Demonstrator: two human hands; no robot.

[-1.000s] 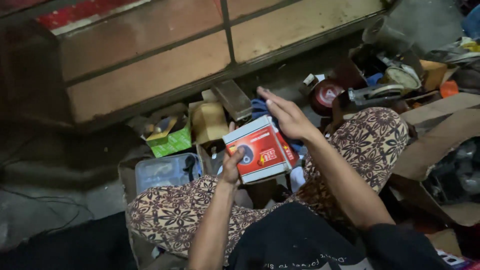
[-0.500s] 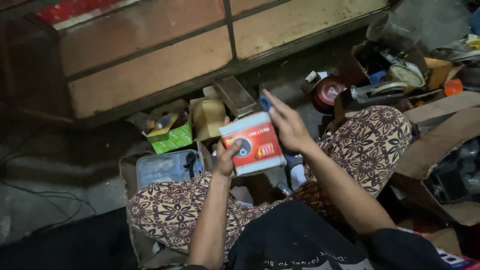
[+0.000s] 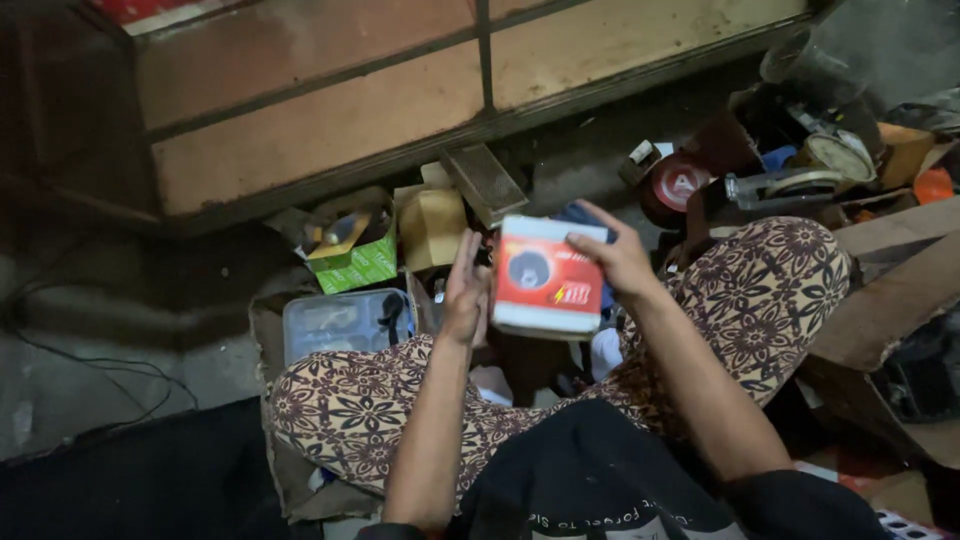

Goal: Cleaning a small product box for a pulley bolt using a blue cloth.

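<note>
in the middle of the frame, the right hand holds a red box, left hand open beside it.

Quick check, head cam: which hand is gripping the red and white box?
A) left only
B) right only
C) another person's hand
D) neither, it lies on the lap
B: the right hand wraps its fingers over the top edge of the box, while the left hand is open beside its left side, palm toward it, not gripping.
</note>
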